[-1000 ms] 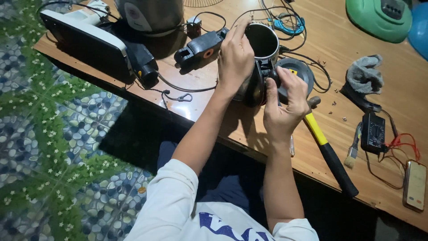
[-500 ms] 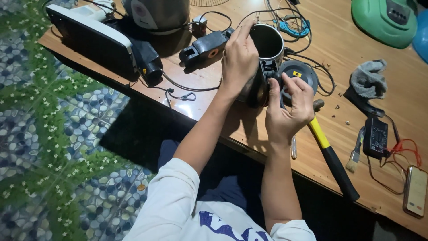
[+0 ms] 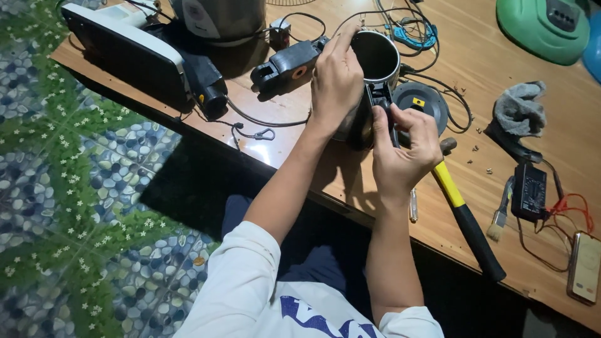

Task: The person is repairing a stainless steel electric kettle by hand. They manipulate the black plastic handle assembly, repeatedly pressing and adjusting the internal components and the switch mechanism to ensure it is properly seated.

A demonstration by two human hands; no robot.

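An open steel electric kettle (image 3: 377,59) stands on the wooden table (image 3: 313,169) with its dark inside showing. My left hand (image 3: 337,78) grips its side and rim from the left. My right hand (image 3: 404,147) pinches the black handle part (image 3: 380,100) on the kettle's near side, fingers closed on it. The kettle's round black base (image 3: 421,102) with a cord lies just right of it. A yellow and black hammer (image 3: 466,219) lies on the table under my right wrist.
A black handle piece (image 3: 285,67) and a black and white appliance (image 3: 141,56) lie to the left. A grey rag (image 3: 518,109), loose screws, a black multimeter (image 3: 529,191), a small brush (image 3: 501,209), a phone (image 3: 585,266) and a green device (image 3: 544,28) lie to the right.
My right hand has slid slightly lower along the kettle's handle part. The left hand keeps its grip on the kettle. The view has shifted a little.
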